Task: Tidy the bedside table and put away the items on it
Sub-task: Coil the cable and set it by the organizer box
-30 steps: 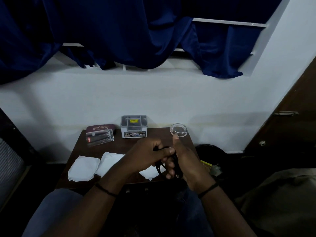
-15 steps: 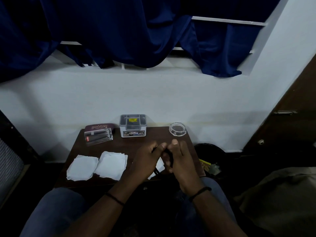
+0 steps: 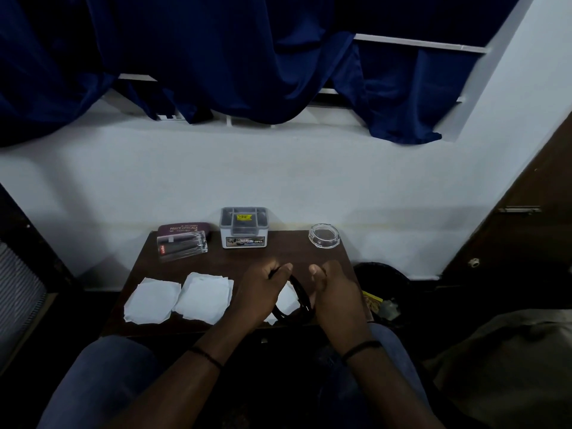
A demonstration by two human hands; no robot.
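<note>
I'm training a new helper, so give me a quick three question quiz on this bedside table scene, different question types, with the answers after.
1. True or false: the glass dish stands at the table's back right corner.
2. Which lies nearest the left hand? A) the tissues B) the glass dish C) the curtain
3. Fill in: both hands hold dark ____ over the table's front edge.

Key
1. True.
2. A. The tissues lie just to its left.
3. Glasses. The left hand and right hand each grip them; the dim light hides the frame's details. The maroon case and grey box sit at the back, untouched.
</note>
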